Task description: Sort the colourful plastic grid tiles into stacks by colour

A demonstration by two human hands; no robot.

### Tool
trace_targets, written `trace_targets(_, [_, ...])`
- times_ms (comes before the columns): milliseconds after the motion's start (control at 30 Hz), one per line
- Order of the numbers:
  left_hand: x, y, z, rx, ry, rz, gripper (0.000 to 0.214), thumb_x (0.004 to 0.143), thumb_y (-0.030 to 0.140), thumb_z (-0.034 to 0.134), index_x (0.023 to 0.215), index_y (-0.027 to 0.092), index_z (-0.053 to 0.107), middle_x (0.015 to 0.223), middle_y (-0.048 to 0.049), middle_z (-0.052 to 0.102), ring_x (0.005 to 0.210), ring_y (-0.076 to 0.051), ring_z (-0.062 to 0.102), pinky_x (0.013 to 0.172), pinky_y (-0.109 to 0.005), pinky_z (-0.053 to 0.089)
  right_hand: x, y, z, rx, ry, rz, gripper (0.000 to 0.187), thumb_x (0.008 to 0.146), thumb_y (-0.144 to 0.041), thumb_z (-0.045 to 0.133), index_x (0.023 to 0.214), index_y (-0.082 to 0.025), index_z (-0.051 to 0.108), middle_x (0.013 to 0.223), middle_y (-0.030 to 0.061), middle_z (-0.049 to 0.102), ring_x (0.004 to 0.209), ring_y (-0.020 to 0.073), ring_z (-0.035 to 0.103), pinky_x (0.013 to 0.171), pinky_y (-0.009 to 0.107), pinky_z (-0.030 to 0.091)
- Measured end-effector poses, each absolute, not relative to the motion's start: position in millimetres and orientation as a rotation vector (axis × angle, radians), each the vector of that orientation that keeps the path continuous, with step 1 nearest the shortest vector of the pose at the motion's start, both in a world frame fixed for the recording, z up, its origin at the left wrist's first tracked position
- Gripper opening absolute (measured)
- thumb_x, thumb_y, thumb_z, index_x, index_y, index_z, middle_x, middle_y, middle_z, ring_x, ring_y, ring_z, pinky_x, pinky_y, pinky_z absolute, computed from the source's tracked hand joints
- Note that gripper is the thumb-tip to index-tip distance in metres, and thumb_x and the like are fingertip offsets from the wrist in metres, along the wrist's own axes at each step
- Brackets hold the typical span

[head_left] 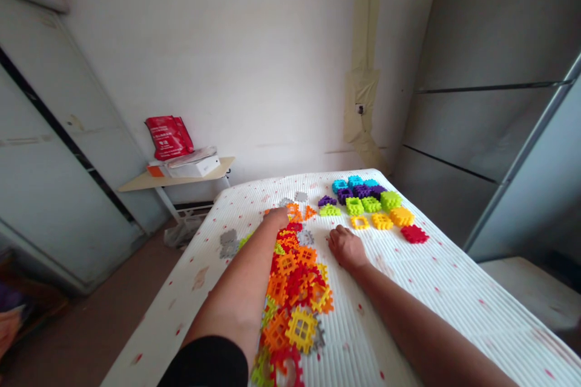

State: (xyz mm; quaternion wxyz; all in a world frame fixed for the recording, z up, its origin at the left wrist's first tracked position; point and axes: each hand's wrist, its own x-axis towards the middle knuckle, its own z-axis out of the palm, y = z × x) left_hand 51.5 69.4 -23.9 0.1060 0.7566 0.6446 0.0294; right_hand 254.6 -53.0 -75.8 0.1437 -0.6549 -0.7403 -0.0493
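Plastic waffle blocks lie in a long, loose pile near the middle of a white ribbed mattress. Most of them are orange, red and yellow. Farther from the person, sorted blocks lie in groups by colour: blue, purple, green and yellow, with one red block at the end. A few gray blocks lie apart, on the left side of the pile.

The left hand reaches forward, with the arm nearly straight and low above the mattress. Its fingers come to the far end of the pile, close to orange pieces, but I cannot tell if they hold a block, because the hand hides them. The right hand rests palm down on the mattress, just beside the pile, with the fingers a little spread, and it holds nothing. The two hands are apart, and the right forearm lies at an angle from the lower right. A black sleeve covers the left arm above the elbow.

Behind the mattress, a small table carries a white box and a red bag.
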Motion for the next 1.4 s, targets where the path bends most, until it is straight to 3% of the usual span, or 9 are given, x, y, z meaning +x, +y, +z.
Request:
trace_targets(233, [59, 61, -23, 2.167, 2.017, -0.037, 0.037, 0.081, 0.032, 0.059, 0.117, 0.021, 0.054, 0.122, -0.0111, 0.053, 0.109, -0.026, 0.052, 0.088, -0.045, 0.044, 254, -53, -75, -1.902, -2.132, -0.125, 0.022, 0.091, -0.025, 0.040, 0.090, -0.018, 0.061, 0.095, 0.0068, 0.060, 0.088, 0.0168, 0.055, 0.071, 0.025, 0.038])
trace_targets(367, [55, 59, -20, 2.153, 2.017, 0.082, 0.055, 0.066, 0.027, 0.069, 0.119, 0.030, 0.054, 0.123, -0.0132, 0.053, 0.116, -0.035, 0.047, 0.091, -0.050, 0.037, 254, -53, -76, -1.927, -2.117, -0.094, 0.022, 0.091, -0.025, 0.041, 0.092, -0.018, 0.061, 0.097, 0.0067, 0.059, 0.090, 0.0165, 0.055, 0.073, 0.024, 0.039])
trace_targets(533, [40, 52, -3, 2.096, 1.929, 0.373, 0.071, 0.060, 0.020, 0.066, 0.127, 0.032, 0.047, 0.120, -0.0114, 0.053, 0.110, -0.033, 0.052, 0.089, -0.044, 0.038, 255, -51, -77, -1.903, -2.117, -0.097, 0.024, 0.092, -0.026, 0.039, 0.090, -0.018, 0.062, 0.096, 0.0065, 0.060, 0.089, 0.0164, 0.056, 0.074, 0.024, 0.038])
trace_targets(767, [13, 0, 16, 1.886, 1.588, 0.836, 0.055, 0.074, 0.024, 0.048, 0.129, 0.023, 0.042, 0.108, -0.0050, 0.058, 0.086, -0.015, 0.062, 0.073, -0.025, 0.047, 254, -52, -77, -1.897, -2.114, -0.107, 0.024, 0.092, -0.026, 0.039, 0.090, -0.018, 0.062, 0.095, 0.0064, 0.060, 0.088, 0.0170, 0.056, 0.073, 0.025, 0.038])
trace_targets(967, [4, -60, 0, 1.279, 1.198, 1.355, 0.047, 0.058, 0.030, 0.069, 0.102, 0.020, 0.053, 0.087, 0.0016, 0.060, 0.065, -0.011, 0.059, 0.063, -0.024, 0.046, 254, -53, -75, -1.909, -2.126, -0.111, 0.023, 0.091, -0.025, 0.041, 0.092, -0.018, 0.063, 0.096, 0.0071, 0.060, 0.089, 0.0171, 0.056, 0.074, 0.025, 0.039])
trace_targets(1233, [29, -94, -27, 1.281, 1.177, 1.410, 0.048, 0.058, 0.032, 0.072, 0.100, 0.018, 0.054, 0.087, -0.0016, 0.064, 0.075, -0.014, 0.062, 0.071, -0.026, 0.048, 253, -54, -74, -1.915, -2.113, -0.123, 0.024, 0.091, -0.025, 0.040, 0.091, -0.018, 0.063, 0.096, 0.0067, 0.061, 0.088, 0.0166, 0.057, 0.073, 0.024, 0.040])
trace_targets(1400, [32, -93, -45, 1.618, 1.380, 1.447, 0.036, 0.064, 0.029, 0.066, 0.097, 0.020, 0.056, 0.092, -0.0038, 0.064, 0.081, -0.018, 0.062, 0.075, -0.031, 0.049, 256, -54, -73, -1.905, -2.071, -0.065, 0.022, 0.088, -0.025, 0.043, 0.088, -0.017, 0.064, 0.095, 0.0070, 0.062, 0.087, 0.0165, 0.058, 0.071, 0.023, 0.040])
